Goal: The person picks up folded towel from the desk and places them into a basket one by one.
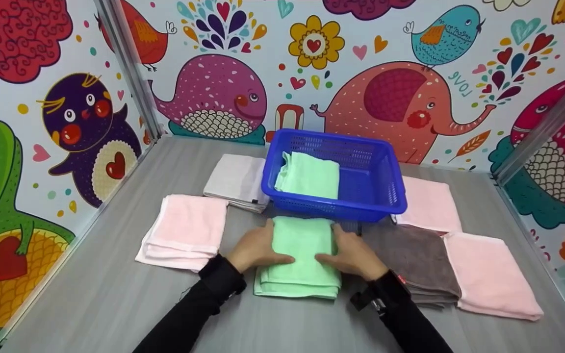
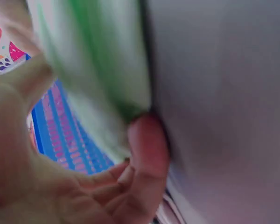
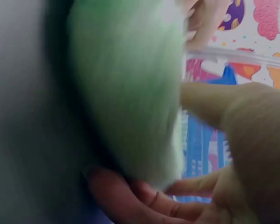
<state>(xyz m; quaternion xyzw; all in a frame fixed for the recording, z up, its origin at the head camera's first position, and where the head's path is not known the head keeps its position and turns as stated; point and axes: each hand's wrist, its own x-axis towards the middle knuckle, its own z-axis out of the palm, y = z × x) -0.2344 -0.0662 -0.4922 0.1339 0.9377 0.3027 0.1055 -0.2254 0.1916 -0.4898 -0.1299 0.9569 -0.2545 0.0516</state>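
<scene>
A folded light green towel point(image 1: 307, 274) lies on the grey table, directly in front of the blue basket. My left hand point(image 1: 258, 247) grips its left side, with the thumb on top and the fingers curled at the edge. On the opposite side my right hand point(image 1: 353, 252) holds it the same way. In the left wrist view, fingertips point(image 2: 149, 144) tuck in at the lower edge of the towel's layers point(image 2: 93, 70). The right wrist view shows the towel's other side point(image 3: 126, 93) between thumb and fingers. Inside the blue basket point(image 1: 321, 207) sits another folded green towel point(image 1: 312, 174), on the left.
Left of the basket lie a pale grey towel point(image 1: 237, 179) and a pink towel point(image 1: 189, 228). To the right are a dark grey towel point(image 1: 415, 257) and two pink towels point(image 1: 429, 203). Patterned panels point(image 1: 272, 44) border the table at the back and sides.
</scene>
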